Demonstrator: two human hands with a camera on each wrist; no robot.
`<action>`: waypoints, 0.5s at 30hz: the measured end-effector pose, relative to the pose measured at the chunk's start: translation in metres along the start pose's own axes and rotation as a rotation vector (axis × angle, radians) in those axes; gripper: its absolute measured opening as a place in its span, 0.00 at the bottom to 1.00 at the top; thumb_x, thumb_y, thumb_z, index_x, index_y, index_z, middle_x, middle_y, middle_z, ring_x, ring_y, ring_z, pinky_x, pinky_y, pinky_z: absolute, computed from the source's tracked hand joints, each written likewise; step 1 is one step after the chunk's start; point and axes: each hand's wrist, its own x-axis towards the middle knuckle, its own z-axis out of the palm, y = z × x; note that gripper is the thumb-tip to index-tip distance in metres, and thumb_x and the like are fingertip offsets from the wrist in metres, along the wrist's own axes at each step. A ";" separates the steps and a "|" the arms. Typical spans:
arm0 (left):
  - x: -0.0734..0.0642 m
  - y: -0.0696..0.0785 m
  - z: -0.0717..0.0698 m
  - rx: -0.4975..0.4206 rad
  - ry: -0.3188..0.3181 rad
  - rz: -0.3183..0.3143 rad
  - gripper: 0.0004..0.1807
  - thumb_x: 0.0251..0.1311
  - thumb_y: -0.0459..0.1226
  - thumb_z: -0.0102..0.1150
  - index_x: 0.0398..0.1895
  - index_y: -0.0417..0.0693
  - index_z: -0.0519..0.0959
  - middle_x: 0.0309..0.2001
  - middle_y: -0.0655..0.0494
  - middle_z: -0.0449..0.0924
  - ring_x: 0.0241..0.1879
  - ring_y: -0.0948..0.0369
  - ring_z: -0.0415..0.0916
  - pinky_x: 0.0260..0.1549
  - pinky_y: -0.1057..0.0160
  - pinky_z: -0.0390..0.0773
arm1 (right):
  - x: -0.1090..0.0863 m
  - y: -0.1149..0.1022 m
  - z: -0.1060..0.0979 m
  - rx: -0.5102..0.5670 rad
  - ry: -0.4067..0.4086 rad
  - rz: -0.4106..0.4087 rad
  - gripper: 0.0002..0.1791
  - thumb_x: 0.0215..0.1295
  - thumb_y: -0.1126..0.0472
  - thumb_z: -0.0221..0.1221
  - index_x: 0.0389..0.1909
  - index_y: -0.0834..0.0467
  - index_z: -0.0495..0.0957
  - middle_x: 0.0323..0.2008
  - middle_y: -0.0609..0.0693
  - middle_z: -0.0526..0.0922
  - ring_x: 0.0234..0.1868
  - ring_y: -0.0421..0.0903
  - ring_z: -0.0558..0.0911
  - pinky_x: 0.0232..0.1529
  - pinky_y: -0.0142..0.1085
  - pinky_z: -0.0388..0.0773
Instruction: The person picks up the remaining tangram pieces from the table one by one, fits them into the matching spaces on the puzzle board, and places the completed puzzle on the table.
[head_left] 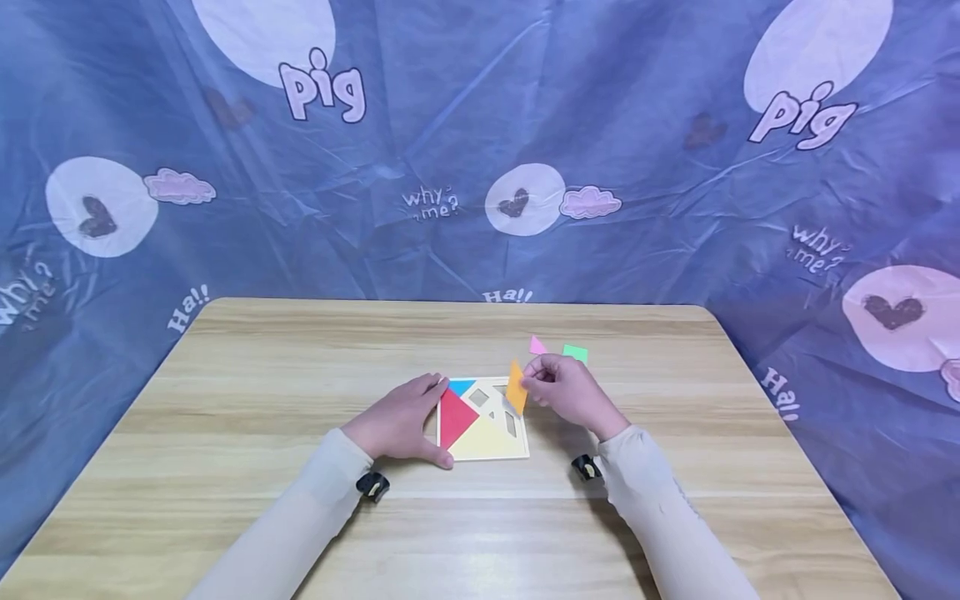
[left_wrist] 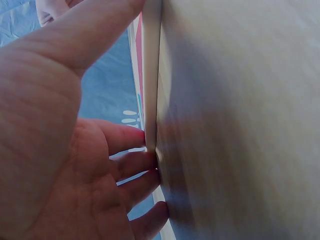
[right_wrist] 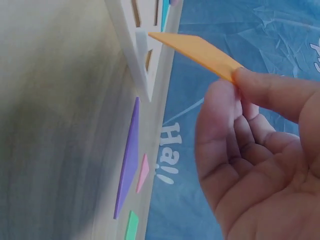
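A white tangram board [head_left: 522, 452] lies on the table with a red triangle [head_left: 456, 418], a pale yellow triangle [head_left: 482, 442] and a blue piece [head_left: 461, 387] set in it. Several recesses on its right side show bare. My left hand [head_left: 401, 418] holds the board's left side, thumb at the near corner and fingers along the far part of the edge. Over the board's right edge, my right hand [head_left: 566, 390] pinches an orange parallelogram [right_wrist: 200, 52] between thumb and fingertips. The piece is tilted up, one end pointing toward the board.
Beyond the right hand lie a pink triangle [head_left: 537, 345] and a green piece [head_left: 575, 352]. A purple piece [right_wrist: 129, 160] lies near the board in the right wrist view, hidden in the head view. Blue printed cloth [head_left: 450, 125] hangs behind the wooden table [head_left: 300, 350].
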 end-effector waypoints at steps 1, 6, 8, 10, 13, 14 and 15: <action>0.000 0.000 0.000 0.000 0.001 0.002 0.70 0.42 0.66 0.78 0.82 0.41 0.55 0.81 0.43 0.53 0.79 0.46 0.53 0.76 0.48 0.60 | 0.000 0.001 0.001 -0.004 -0.010 0.007 0.02 0.70 0.64 0.64 0.37 0.59 0.81 0.27 0.50 0.79 0.29 0.46 0.79 0.30 0.35 0.78; 0.001 0.001 0.000 0.001 0.005 0.003 0.70 0.42 0.66 0.78 0.81 0.38 0.54 0.81 0.42 0.53 0.79 0.46 0.53 0.76 0.49 0.60 | 0.003 0.004 0.005 -0.016 -0.062 0.013 0.03 0.71 0.66 0.63 0.36 0.60 0.80 0.28 0.52 0.79 0.28 0.45 0.77 0.28 0.33 0.76; 0.001 0.001 0.000 0.002 0.007 0.002 0.70 0.42 0.66 0.78 0.81 0.38 0.54 0.81 0.42 0.53 0.79 0.46 0.53 0.76 0.49 0.59 | 0.003 0.004 0.007 -0.019 -0.070 0.011 0.03 0.70 0.66 0.64 0.36 0.60 0.80 0.29 0.52 0.79 0.27 0.45 0.77 0.27 0.33 0.77; 0.001 0.001 0.000 0.002 0.008 0.001 0.70 0.42 0.66 0.78 0.81 0.38 0.54 0.81 0.42 0.53 0.79 0.46 0.53 0.76 0.49 0.59 | 0.003 0.003 0.009 -0.025 -0.074 0.008 0.03 0.70 0.66 0.64 0.36 0.59 0.80 0.29 0.52 0.79 0.27 0.45 0.77 0.27 0.33 0.76; 0.001 0.001 0.000 0.002 0.008 0.001 0.70 0.42 0.66 0.78 0.81 0.38 0.54 0.81 0.42 0.53 0.79 0.46 0.53 0.76 0.49 0.59 | 0.002 0.003 0.010 -0.051 -0.073 0.004 0.03 0.69 0.65 0.65 0.36 0.58 0.81 0.30 0.50 0.79 0.29 0.45 0.76 0.28 0.32 0.75; 0.001 0.001 0.000 0.003 0.007 0.000 0.70 0.42 0.66 0.78 0.81 0.38 0.54 0.81 0.42 0.53 0.79 0.46 0.53 0.76 0.49 0.59 | 0.002 0.003 0.011 -0.059 -0.073 0.002 0.03 0.69 0.65 0.65 0.35 0.58 0.81 0.30 0.50 0.79 0.30 0.45 0.76 0.29 0.32 0.75; 0.001 0.001 0.000 0.002 0.007 0.001 0.70 0.42 0.66 0.78 0.81 0.38 0.54 0.81 0.42 0.53 0.79 0.46 0.53 0.76 0.49 0.59 | 0.002 0.003 0.011 -0.065 -0.073 0.001 0.03 0.69 0.65 0.65 0.35 0.58 0.81 0.30 0.49 0.79 0.30 0.45 0.75 0.30 0.32 0.74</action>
